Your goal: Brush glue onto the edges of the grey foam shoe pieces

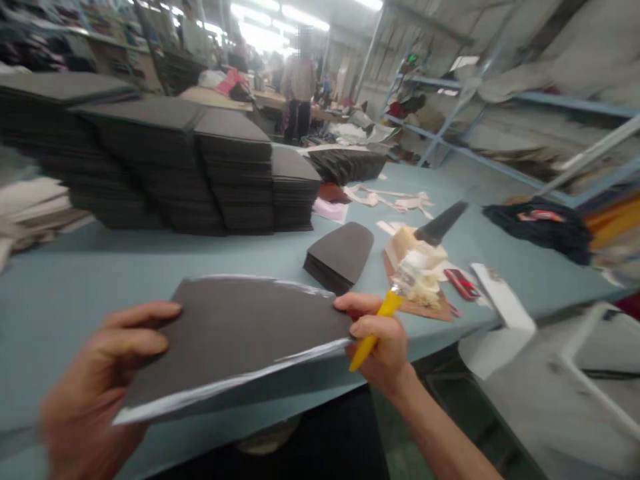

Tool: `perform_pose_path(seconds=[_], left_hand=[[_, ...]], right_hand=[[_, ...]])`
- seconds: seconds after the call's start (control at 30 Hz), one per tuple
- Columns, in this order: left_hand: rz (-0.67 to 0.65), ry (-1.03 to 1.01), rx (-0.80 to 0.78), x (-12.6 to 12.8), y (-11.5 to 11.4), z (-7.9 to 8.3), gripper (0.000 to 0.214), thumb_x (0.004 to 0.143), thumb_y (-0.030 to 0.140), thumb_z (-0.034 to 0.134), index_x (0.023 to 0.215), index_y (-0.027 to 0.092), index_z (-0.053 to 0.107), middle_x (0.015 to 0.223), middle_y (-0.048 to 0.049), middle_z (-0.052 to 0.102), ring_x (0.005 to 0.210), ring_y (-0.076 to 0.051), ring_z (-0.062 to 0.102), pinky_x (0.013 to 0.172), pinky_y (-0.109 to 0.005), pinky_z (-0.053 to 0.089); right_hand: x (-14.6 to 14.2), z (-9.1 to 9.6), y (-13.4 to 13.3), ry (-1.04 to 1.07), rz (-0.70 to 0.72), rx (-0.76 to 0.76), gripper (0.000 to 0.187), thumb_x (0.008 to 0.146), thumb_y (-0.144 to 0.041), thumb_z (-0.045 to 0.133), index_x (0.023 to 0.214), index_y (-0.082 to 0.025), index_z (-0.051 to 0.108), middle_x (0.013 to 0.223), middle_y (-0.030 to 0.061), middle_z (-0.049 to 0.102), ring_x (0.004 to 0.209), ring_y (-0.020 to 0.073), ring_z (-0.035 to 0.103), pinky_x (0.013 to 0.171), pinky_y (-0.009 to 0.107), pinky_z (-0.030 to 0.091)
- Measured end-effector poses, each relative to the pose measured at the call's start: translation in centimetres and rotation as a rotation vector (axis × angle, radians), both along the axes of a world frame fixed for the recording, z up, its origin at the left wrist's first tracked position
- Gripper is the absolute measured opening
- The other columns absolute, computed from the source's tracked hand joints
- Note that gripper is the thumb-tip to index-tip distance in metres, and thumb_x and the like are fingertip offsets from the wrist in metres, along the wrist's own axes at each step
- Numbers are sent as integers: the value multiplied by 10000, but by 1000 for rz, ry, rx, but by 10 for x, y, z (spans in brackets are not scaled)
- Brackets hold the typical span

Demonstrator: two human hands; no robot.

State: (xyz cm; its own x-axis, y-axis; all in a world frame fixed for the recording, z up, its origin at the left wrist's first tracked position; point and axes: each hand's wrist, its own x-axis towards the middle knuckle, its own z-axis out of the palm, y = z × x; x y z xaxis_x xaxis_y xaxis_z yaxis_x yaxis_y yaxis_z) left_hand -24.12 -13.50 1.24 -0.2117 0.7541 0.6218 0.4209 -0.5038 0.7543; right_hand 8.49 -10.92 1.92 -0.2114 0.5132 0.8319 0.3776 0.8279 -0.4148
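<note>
A dark grey flat panel (240, 333) is held up above the table, slightly tilted. White, wet-looking smears run along its long curved edges. My left hand (100, 373) is closed on the panel's wide left end, fingers on top. At the narrow right end, my right hand (383, 340) pinches the panel. The same hand also grips a brush with a yellow handle (384, 313); its bristle end is pale and points up and away. Just beyond the panel lies a small stack of similar dark pieces (343, 250).
Tall stacks of dark panels (235, 173) line the table's (75, 273) back left. At right, a cream-crusted lump (433, 257) with a dark handle (443, 223) sits on a brown board (425, 308), beside a red phone-like object (461, 285). A person (299, 87) stands far back.
</note>
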Motion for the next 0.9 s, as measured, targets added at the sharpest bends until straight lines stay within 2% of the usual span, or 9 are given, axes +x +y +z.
perform_pose_path(seconds=[0.07, 0.17, 0.3, 0.37, 0.47, 0.5, 0.63, 0.8, 0.9], left_hand=[[-20, 1, 58, -4, 0, -3, 251, 834, 426, 880, 859, 271, 683, 1108, -34, 799, 981, -221, 760, 733, -296, 590], [-26, -69, 38, -9, -2, -6, 224, 861, 366, 880, 865, 254, 686, 1093, -23, 799, 1002, -187, 756, 769, -261, 598], [44, -172, 16, -19, -5, -11, 242, 832, 357, 916, 922, 245, 721, 1052, -22, 812, 1013, -174, 761, 880, -267, 620], [124, -215, -4, -25, -3, -10, 269, 808, 361, 932, 939, 234, 734, 1025, -21, 818, 920, -164, 763, 816, -262, 626], [234, -187, -39, -32, 6, 1, 215, 825, 343, 902, 931, 219, 763, 838, 7, 794, 661, -142, 696, 612, -266, 583], [266, -168, -59, -35, 10, 6, 164, 838, 314, 881, 909, 219, 769, 757, 24, 766, 631, -143, 682, 607, -274, 583], [327, -194, -71, -44, 25, 24, 142, 784, 181, 858, 890, 221, 773, 733, 47, 755, 627, -125, 677, 618, -255, 570], [371, -29, -196, -55, 27, 19, 157, 803, 257, 860, 930, 192, 796, 617, 59, 687, 510, -81, 597, 473, -198, 425], [259, -108, -310, -59, 29, 8, 231, 757, 253, 865, 950, 189, 753, 625, 64, 670, 497, -73, 568, 461, -193, 423]], right_hand=[[-2, -7, 1, -8, 13, -18, 297, 860, -35, 728, 973, -270, 586, 1164, 30, 777, 910, 143, 771, 753, 259, 657], [-13, -19, 4, 82, 66, -57, 347, 827, -26, 773, 1002, -260, 586, 1144, 37, 767, 958, 165, 784, 770, 276, 678], [-40, -22, 4, 155, 27, -95, 366, 864, -2, 730, 1012, -264, 522, 1047, 9, 763, 860, 137, 762, 706, 242, 644], [-57, -17, 7, 151, -33, -86, 381, 880, 6, 720, 997, -268, 483, 987, -15, 750, 756, 107, 721, 630, 201, 586], [-80, -4, 19, 202, -100, -79, 365, 911, -51, 729, 997, -280, 458, 938, -45, 702, 617, 73, 602, 514, 175, 478], [-86, 0, 24, 219, -113, -65, 350, 923, -84, 735, 1000, -283, 459, 939, -49, 686, 588, 67, 565, 500, 180, 465], [-100, 13, 40, 257, -176, -64, 320, 953, -213, 768, 997, -287, 459, 878, -54, 612, 566, 79, 514, 488, 215, 456], [-94, 2, 41, 119, -281, -108, 297, 970, -377, 777, 962, -272, 500, 864, -22, 609, 637, 115, 573, 546, 271, 521], [-85, -12, 39, 37, -300, -177, 289, 962, -411, 780, 964, -269, 528, 847, -21, 634, 658, 132, 608, 575, 289, 544]])
